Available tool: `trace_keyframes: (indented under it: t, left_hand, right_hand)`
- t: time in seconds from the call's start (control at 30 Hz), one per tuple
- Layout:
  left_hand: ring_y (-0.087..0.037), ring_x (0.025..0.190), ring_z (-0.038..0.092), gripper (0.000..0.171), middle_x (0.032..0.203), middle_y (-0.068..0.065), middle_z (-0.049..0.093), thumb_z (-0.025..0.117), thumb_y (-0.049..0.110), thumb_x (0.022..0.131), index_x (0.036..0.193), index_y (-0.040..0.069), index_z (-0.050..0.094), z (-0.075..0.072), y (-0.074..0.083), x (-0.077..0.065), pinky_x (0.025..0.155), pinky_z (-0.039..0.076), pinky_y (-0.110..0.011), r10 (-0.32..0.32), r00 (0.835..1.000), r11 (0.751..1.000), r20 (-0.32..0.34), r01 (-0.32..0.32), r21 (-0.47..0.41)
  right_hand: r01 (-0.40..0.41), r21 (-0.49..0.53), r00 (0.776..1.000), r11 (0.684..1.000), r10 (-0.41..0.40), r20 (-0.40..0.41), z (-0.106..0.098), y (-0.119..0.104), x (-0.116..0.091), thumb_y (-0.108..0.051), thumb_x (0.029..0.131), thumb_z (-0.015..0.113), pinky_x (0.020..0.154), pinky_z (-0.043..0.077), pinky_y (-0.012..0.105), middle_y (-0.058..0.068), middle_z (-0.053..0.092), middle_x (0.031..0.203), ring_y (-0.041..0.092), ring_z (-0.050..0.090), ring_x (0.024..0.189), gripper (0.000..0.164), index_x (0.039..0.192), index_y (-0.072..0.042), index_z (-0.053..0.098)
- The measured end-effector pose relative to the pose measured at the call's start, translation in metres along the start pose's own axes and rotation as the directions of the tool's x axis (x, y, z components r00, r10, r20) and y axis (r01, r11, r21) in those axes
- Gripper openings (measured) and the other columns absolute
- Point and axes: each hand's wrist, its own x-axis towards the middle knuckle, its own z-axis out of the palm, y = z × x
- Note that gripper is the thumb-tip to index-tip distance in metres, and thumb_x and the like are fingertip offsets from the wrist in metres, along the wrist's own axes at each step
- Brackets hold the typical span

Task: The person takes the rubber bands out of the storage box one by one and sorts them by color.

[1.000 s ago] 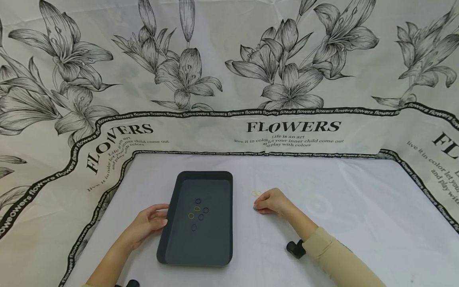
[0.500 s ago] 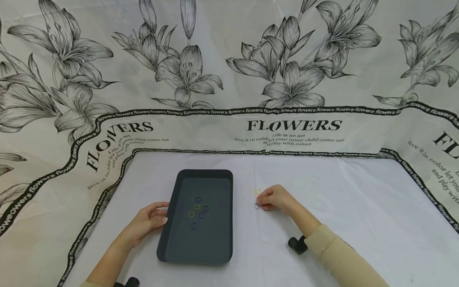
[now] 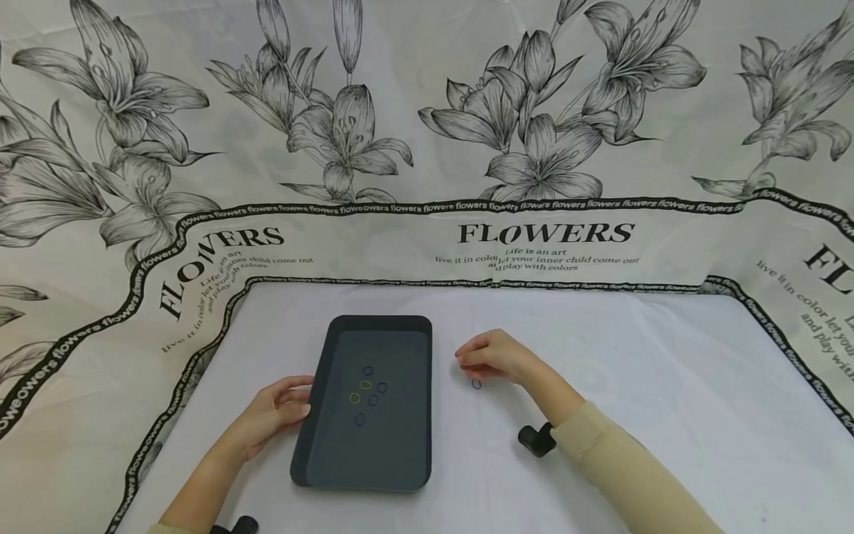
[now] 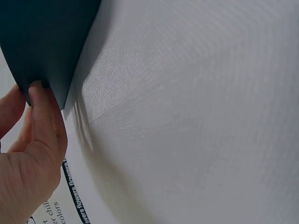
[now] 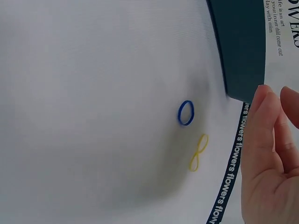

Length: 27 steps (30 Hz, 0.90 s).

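- A pale cloth printed with black-and-white lilies (image 3: 534, 148) rises like a wall beyond the left hand (image 3: 270, 417) and right hand (image 3: 495, 357), curving round on both sides; a black border lettered "flowers" (image 3: 427, 211) runs across it above the word "FLOWERS".
- The white counter (image 3: 634, 356) spreads beneath both hands and well out to the right of the right one, its surface faintly creased.
- A dark grey rectangular tray (image 3: 363, 456) lies on the counter between the hands, touching the left and just apart from the right.
- The left hand grips the tray's side, thumb at the rim and fingers against the outer wall.
- The right hand, below a tan sleeve (image 3: 620, 467), is just above the counter, a gap between thumb and fingers, nothing seen in them.
- Six small bands, four dark bluish and two yellow (image 3: 355, 398), lie inside the tray, between the hands.
- A blue band (image 5: 186, 113) lies on the counter just on the near side of the right hand's fingers.
- A yellow band twisted into a figure eight (image 5: 198, 152) lies near the blue one; the right hand hides it from the head view.
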Motion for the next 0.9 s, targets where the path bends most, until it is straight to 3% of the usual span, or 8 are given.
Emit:
trace_keyframes:
  t: [0.23,0.47,0.9]
  left_hand:
    - [-0.015,0.095,0.06,0.058,0.12,-0.024,0.053,0.06,0.0,0.087,0.137,-0.01,0.031,0.001,0.002,-0.001,0.078,0.05,-0.026,-0.008,1.0,1.0,-0.01,0.008,0.004]
    - [-0.014,0.095,0.06,0.059,0.119,-0.021,0.053,0.06,0.001,0.087,0.137,-0.01,0.031,-0.001,-0.001,0.0,0.078,0.05,-0.026,-0.016,1.0,1.0,-0.012,0.016,0.012]
    - [-0.013,0.095,0.06,0.059,0.116,-0.018,0.055,0.061,0.002,0.087,0.137,-0.009,0.031,-0.001,0.002,-0.002,0.077,0.05,-0.025,-0.017,1.0,1.0,-0.011,0.017,0.006]
  right_hand:
    - [0.028,0.035,0.999,0.999,-0.03,0.029,0.013,-0.018,0.004,0.0,0.084,0.063,0.057,0.051,0.021,0.006,0.065,0.076,0.011,0.059,0.06,0.032,0.112,0.016,0.057]
    - [0.033,0.034,0.999,0.999,-0.033,0.026,0.026,-0.033,0.01,-0.001,0.083,0.065,0.056,0.051,0.022,0.006,0.065,0.076,0.011,0.06,0.061,0.026,0.107,0.01,0.063]
    - [0.042,0.043,0.998,0.998,-0.044,0.041,0.048,-0.049,0.02,-0.002,0.083,0.066,0.056,0.051,0.022,0.005,0.065,0.076,0.01,0.059,0.058,0.026,0.107,0.008,0.063]
